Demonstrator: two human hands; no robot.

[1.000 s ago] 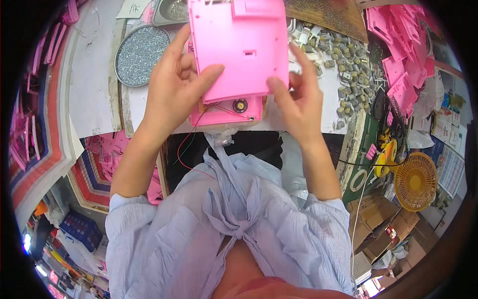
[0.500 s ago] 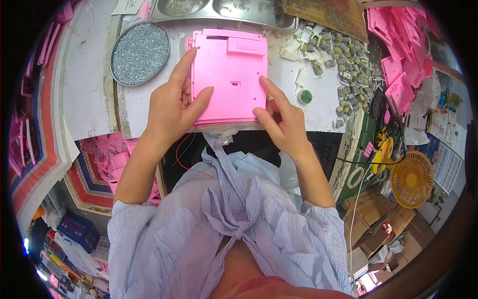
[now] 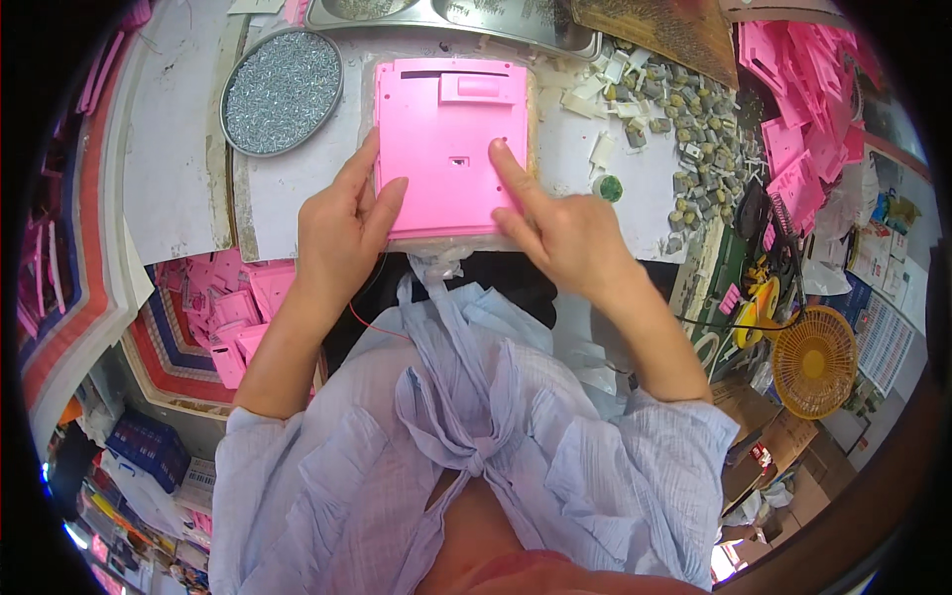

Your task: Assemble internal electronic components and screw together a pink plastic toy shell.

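A flat pink plastic case (image 3: 436,178) lies face up before me, with a long slot, a raised block near its far edge, a small opening mid-face and screw holes near its edges. My left hand (image 3: 342,223) grips its left side, thumb along the top face and fingers against the edge. At the right side my right hand (image 3: 575,233) has its index fingertip by a hole and its thumb lower on the case; its other fingers are mostly hidden. Beneath the case is a pad wrapped in clear plastic (image 3: 530,149). A thin red wire (image 3: 372,324) hangs below my left hand.
A round tray of small screws (image 3: 281,94) stands at the left, with a metal compartment tray (image 3: 456,20) behind. Small grey and white parts (image 3: 699,144) cover the right side. Pink pieces are piled far right (image 3: 793,109) and in a box (image 3: 233,307) lower left.
The case has settled down onto the plastic-wrapped pad and shifted slightly left. My right hand has moved inward over its face; my left hand has slid toward me along its side.
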